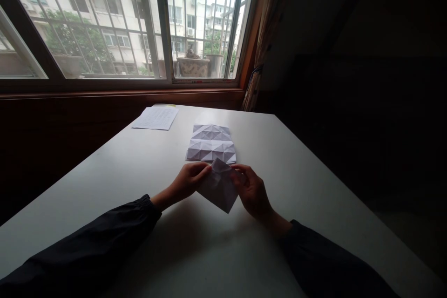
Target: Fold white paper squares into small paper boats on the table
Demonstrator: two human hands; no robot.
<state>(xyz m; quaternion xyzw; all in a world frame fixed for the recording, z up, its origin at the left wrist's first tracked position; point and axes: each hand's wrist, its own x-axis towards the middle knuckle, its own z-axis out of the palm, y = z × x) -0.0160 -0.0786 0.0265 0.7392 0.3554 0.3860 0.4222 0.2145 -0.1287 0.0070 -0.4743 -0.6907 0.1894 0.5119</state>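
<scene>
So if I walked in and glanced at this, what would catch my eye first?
The bright barred window beyond the far edge of the table draws the eye first, with an apartment block outside. Nearer, on the white table, the left hand and right hand pinch a folded white paper between them. Just beyond the hands lie two pieces of white paper creased into triangles, with a printed sheet further left.

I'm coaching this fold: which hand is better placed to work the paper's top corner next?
Probably the left hand: its fingertips sit right beside the top corner of the folded paper, while the right hand holds the opposite edge, slightly farther from that corner.
</scene>
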